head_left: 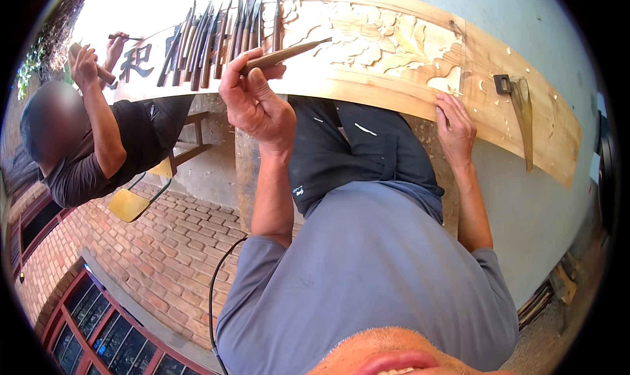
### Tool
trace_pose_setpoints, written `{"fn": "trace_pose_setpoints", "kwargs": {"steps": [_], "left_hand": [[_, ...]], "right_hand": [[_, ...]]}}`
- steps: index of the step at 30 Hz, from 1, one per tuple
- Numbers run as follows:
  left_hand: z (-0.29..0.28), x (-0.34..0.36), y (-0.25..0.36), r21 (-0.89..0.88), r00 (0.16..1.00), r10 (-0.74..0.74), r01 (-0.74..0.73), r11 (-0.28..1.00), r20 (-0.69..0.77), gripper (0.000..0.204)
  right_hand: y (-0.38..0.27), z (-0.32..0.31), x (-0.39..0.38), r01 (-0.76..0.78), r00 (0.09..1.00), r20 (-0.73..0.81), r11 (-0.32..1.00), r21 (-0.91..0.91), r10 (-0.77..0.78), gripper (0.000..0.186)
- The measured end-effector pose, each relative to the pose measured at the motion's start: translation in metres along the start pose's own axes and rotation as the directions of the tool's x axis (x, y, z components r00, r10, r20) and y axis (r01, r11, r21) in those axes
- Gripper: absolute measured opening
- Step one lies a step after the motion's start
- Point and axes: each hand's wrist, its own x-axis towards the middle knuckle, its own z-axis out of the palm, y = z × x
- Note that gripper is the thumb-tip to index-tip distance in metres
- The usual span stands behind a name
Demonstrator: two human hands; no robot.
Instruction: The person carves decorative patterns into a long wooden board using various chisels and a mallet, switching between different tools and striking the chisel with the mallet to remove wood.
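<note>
Head view: the person's left hand [259,103], raised in front of the board, is closed around a slim brown wooden-handled carving tool [282,57]; its thin dark tip points right and slightly up, overlapping the carved area in the picture; contact with the wood cannot be told. Right hand [455,127] is lowered at the near edge of a long, pale wooden board [387,88], fingers together and bent; whether they pinch anything cannot be told. Board bears a floral relief carving [387,37] between the two hands and beyond; pale wood shavings [482,85] are scattered at its right part; farther right lies a tapered brown wooden tool [523,116] beside a small black block-shaped piece [503,84]. Left of the relief, a row of dark, long-handled chisels [210,43] lies side by side across the board; black painted characters [136,63] show farther left. At far left, a co-worker in a dark shirt [98,152] holds a brown wooden block-like piece [104,75] in one hand, a slim dark tool [125,38] in the other; a yellow seat [129,205] stands below, over reddish brick paving [170,257].
</note>
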Motion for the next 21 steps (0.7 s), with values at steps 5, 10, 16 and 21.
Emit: {"fn": "trace_pose_setpoints", "kwargs": {"steps": [5, 10, 16, 21], "left_hand": [[0.026, -0.005, -0.011, -0.138, 0.999, -0.005, -0.001, 0.99, -0.039, 0.032], [0.042, -0.007, -0.039, -0.276, 0.985, -0.148, 0.166, 0.947, 0.087, 0.041], [0.062, -0.025, -0.072, -0.14, 0.933, -0.292, 0.324, 0.936, 0.213, 0.027], [0.071, -0.035, -0.082, -0.134, 0.9, -0.36, 0.4, 0.907, 0.247, 0.021]], "right_hand": [[0.021, -0.005, -0.007, -0.015, 0.998, -0.056, 0.998, -0.055, 0.012, 0.021], [0.068, -0.036, 0.002, -0.154, 0.968, -0.239, 0.922, -0.355, 0.07, 0.039], [0.149, -0.085, 0.014, -0.296, 0.934, -0.328, 0.826, -0.481, 0.143, 0.046], [0.183, -0.081, 0.013, -0.448, 0.885, -0.377, 0.72, -0.53, 0.274, 0.054]]}}
